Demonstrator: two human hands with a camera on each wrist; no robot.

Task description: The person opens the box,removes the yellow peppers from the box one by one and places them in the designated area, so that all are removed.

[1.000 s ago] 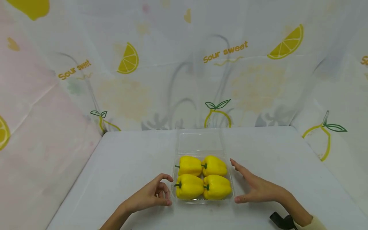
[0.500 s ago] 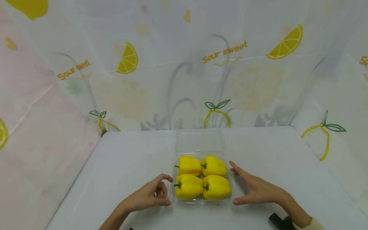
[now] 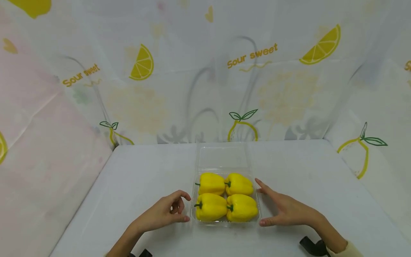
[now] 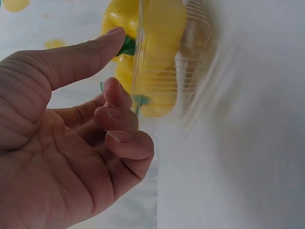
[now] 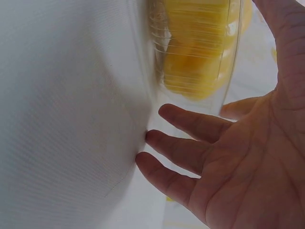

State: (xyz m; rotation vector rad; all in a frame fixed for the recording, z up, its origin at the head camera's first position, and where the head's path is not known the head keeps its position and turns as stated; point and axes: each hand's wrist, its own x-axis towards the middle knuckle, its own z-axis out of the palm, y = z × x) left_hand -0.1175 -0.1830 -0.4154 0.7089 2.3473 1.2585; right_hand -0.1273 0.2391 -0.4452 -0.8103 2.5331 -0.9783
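Several yellow bell peppers (image 3: 211,207) with green stems lie in two rows inside a clear plastic clamshell box (image 3: 224,224). The box's lid (image 3: 223,157) is folded back flat on its far side. On the left, my left hand (image 3: 165,212) hovers just off the box wall with loosely bent fingers and nothing in them. In the left wrist view its thumb overlaps a pepper's stem (image 4: 127,46). My right hand (image 3: 284,210) is spread beside the right wall, thumb toward the near corner. Its fingertips (image 5: 167,111) come close to the table by the box in the right wrist view.
A white table (image 3: 154,164) bears the box near its front middle. Behind and at both sides hangs a white curtain (image 3: 192,71) printed with lemons. Dark wrist-worn devices show under the right forearm (image 3: 313,246) and by the left forearm.
The left hand has drawn back slightly from the box, and the right hand has edged a little closer to it. The box and peppers rest as before.
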